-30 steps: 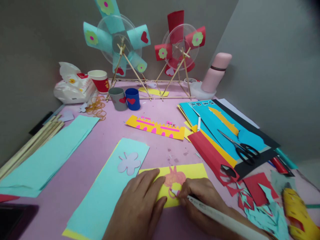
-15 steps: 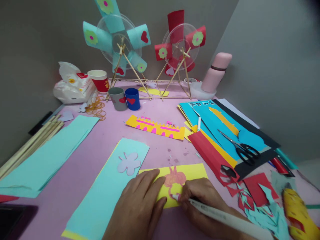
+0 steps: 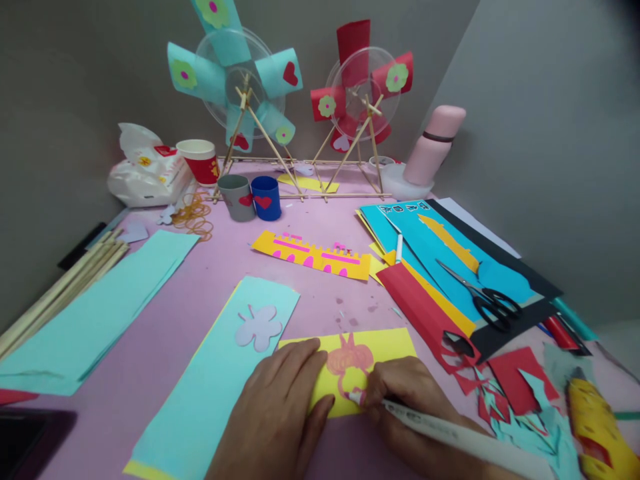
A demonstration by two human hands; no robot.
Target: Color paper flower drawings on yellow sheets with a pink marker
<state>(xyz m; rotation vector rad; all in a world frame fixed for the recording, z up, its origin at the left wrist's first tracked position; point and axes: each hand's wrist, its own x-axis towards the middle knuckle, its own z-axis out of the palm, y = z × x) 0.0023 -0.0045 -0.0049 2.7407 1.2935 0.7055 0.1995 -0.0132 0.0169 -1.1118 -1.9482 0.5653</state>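
A yellow paper (image 3: 390,341) lies flat at the front middle of the table. On it is a pink drawing (image 3: 350,358) with two filled round lobes and a curved outline below. Fingers stretched, my left hand (image 3: 283,400) presses on the paper's left part. My right hand (image 3: 400,397) grips a white marker (image 3: 450,430), its pink tip touching the lower outline of the drawing. Left of my left hand, a light blue paper strip (image 3: 200,380) carries a pale purple butterfly cutout (image 3: 259,328).
An orange castle-shaped strip (image 3: 313,255) lies ahead. Scissors (image 3: 480,293) rest on coloured sheets at right, near red and blue scraps (image 3: 530,407). Two paper pinwheels (image 3: 245,87) on stick frames stand behind two small cups (image 3: 265,199). Wooden sticks (image 3: 75,280) lie left.
The marker tip has moved slightly down and right along the lower outline, and the pink line there is a bit longer. My left hand stays on the paper.
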